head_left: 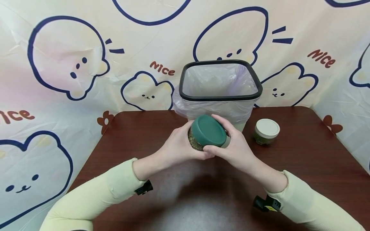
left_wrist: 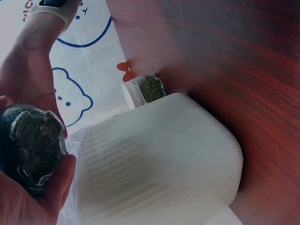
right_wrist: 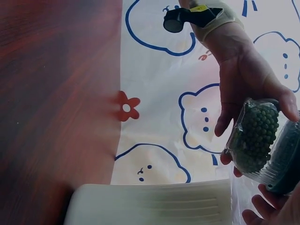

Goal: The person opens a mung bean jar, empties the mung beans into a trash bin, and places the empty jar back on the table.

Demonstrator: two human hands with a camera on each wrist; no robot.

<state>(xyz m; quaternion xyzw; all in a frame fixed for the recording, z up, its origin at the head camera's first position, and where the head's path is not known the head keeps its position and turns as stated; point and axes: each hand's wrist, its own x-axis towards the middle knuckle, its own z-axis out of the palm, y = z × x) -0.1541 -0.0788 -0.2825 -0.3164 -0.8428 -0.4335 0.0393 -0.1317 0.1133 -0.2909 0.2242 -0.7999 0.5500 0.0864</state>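
A clear jar [right_wrist: 258, 136] of small green beans with a dark green lid [head_left: 210, 130] is held up in front of the bin, tilted so the lid faces me. My left hand [head_left: 180, 143] grips the jar's body from the left. From the right, my right hand [head_left: 237, 148] holds the lid's edge, thumb below and fingers above. The lid appears to sit on the jar; whether it is loose I cannot tell. In the left wrist view the jar's base [left_wrist: 40, 147] shows between the two hands.
Behind the hands stands a pale bin [head_left: 221, 98] with a black rim and a clear plastic liner. A second jar [head_left: 266, 131] with a white lid and green contents stands right of it on the brown table [head_left: 300, 154]. A cartoon-printed sheet [head_left: 138, 41] hangs around.
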